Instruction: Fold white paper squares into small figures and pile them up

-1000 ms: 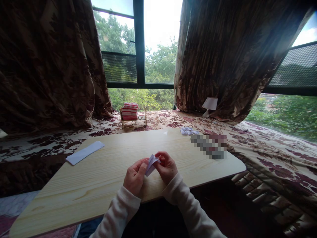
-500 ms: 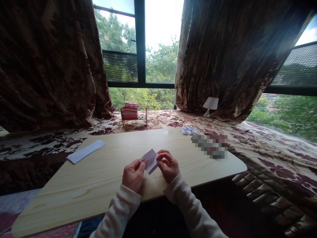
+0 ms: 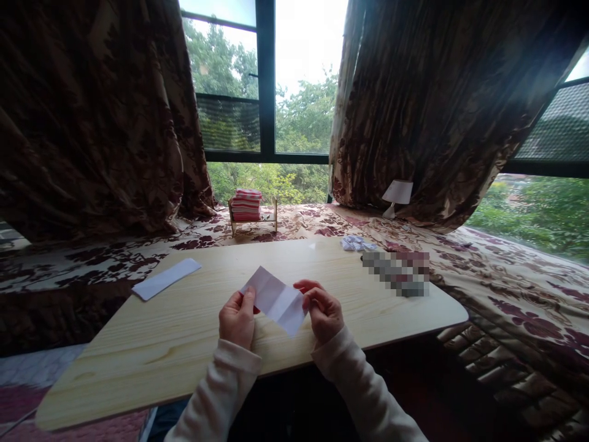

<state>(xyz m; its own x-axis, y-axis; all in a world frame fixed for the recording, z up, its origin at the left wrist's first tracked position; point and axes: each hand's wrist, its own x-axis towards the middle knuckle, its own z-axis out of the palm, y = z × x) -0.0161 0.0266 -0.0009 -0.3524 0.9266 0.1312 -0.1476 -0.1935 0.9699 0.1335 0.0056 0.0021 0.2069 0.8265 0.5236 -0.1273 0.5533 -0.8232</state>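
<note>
A small white sheet of paper (image 3: 277,299), creased across its middle, is held up over the near part of the table. My left hand (image 3: 238,316) pinches its left end, with the thumb lying on top. At the other end my right hand (image 3: 324,310) grips the right edge between thumb and fingers. The sheet is tilted, its lower corner pointing down toward me. A longer strip of white paper (image 3: 166,279) lies flat at the table's left side.
The pale wooden table (image 3: 184,344) has rounded corners. At its back right sit crumpled white paper pieces (image 3: 356,244) beside a pixelated patch. Behind the table, a small rack (image 3: 275,216) with folded pink striped cloths (image 3: 247,204) and a white lamp (image 3: 398,192) stand on flowered fabric.
The folded paper has been opened out into a wider sheet. My hands have moved apart, the left one to the left and the right one slightly to the right. The view has shifted slightly.
</note>
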